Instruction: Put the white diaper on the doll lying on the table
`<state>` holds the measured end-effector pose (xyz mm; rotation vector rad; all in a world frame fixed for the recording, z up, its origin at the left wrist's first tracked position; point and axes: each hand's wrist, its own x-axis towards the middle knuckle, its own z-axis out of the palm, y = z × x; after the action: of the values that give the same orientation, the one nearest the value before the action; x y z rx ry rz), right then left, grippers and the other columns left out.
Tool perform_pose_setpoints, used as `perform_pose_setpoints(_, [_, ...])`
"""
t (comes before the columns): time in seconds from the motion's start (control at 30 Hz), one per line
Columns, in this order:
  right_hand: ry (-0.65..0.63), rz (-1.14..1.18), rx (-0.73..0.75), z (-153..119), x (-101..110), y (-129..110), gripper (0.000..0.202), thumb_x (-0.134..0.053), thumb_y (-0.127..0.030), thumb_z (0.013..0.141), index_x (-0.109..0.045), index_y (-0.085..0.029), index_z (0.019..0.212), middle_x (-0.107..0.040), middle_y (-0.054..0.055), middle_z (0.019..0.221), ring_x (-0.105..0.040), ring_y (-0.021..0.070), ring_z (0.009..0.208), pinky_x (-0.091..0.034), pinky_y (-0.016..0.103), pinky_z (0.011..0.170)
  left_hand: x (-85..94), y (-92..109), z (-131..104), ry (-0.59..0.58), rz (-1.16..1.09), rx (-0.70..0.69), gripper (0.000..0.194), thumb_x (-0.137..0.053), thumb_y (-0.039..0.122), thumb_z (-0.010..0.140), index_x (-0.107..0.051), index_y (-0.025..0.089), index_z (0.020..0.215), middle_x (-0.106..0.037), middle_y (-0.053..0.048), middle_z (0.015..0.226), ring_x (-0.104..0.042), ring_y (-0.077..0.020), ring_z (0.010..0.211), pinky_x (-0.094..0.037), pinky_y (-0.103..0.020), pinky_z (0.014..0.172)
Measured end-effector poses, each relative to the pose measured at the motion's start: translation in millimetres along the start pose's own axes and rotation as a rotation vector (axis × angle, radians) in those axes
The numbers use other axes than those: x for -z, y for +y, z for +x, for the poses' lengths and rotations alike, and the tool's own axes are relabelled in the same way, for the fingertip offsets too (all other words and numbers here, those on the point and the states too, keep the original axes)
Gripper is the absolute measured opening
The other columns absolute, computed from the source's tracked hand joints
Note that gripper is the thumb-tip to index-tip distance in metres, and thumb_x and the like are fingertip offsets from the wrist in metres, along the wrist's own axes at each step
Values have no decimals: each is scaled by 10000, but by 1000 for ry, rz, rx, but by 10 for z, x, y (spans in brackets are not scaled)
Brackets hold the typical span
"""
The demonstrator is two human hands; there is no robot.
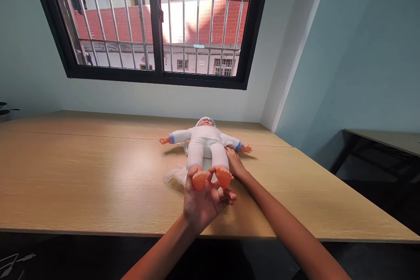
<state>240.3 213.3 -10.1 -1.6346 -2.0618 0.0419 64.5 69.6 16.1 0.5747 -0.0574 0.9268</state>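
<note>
A baby doll (206, 135) in a white suit with blue cuffs and a white cap lies on its back on the wooden table (98, 175), its arms spread and its feet toward me. My left hand (205, 199) is wrapped round both lower legs of the doll, holding the orange feet up. Beside the doll's right-hand hip in the picture, my right hand (233, 162) reaches in, its fingertips hidden behind the leg. A thin, crumpled white sheet (177, 176) lies partly beneath the doll and shows on its left side.
The table's front edge runs below my hands. Behind the table is a wall with a barred window (157, 74). At the right stands a separate dark table (387, 140). Part of a dark object (4, 112) shows at the far left.
</note>
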Motion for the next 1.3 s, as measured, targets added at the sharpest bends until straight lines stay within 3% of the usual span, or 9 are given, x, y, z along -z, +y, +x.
perform_pose_setpoints(0.17, [-147,-166,-93,-122,88,-85,405,-465,-256,930,-516,-178,1324,-470,165,1417,-422,294,1300,-342,388,1067,1,-17,-3,-9,-17,-9,438,-521,620,870,-621,226,1032,-691,-85,1070,-699,-256,755,-438,-338,747])
perform_pose_setpoints(0.33, [-223,-232,-188,-147,170,-185,371,-440,-279,954,-539,-195,1301,-498,166,1370,-435,302,1277,-343,394,1039,46,-48,-28,-1,-36,4,448,-522,623,869,-632,208,995,-695,-84,1081,-704,-273,764,-438,-349,754])
perform_pose_setpoints(0.53, [-74,-350,-294,-100,179,-220,397,-273,-172,986,-563,-97,1246,-504,224,1339,-467,319,1241,-364,406,1005,46,-49,-35,27,-32,16,440,-525,607,867,-633,199,989,-696,-94,1065,-704,-281,754,-433,-357,753])
perform_pose_setpoints(0.67, [-7,-346,-236,-64,166,-172,409,-276,-131,974,-594,-92,1229,-515,217,1355,-460,305,1257,-335,407,1053,42,-49,-38,50,-33,28,451,-536,616,855,-628,198,998,-696,-98,1063,-698,-276,755,-431,-357,757])
perform_pose_setpoints(0.8, [-57,-277,-109,-43,138,-95,395,-347,-123,950,-615,-123,1240,-474,161,1451,-404,265,1335,-294,372,1114,37,-42,-44,60,-35,38,448,-540,615,850,-623,198,992,-691,-111,1092,-694,-269,761,-437,-350,749])
perform_pose_setpoints(0.93, [-105,-176,-46,-25,103,-57,453,-387,-159,957,-502,-141,1395,-453,133,1488,-394,234,1359,-316,330,1108,43,-51,-75,85,-61,49,437,-575,610,827,-629,197,957,-688,-121,1090,-681,-251,755,-452,-344,740])
perform_pose_setpoints(1.3, [-179,-163,-119,-59,96,-37,376,-404,-253,999,-552,-232,1344,-546,105,1386,-504,237,1243,-385,325,1020,162,-129,-163,186,-129,29,411,-628,545,806,-652,160,947,-675,-140,1036,-643,-211,733,-485,-324,691])
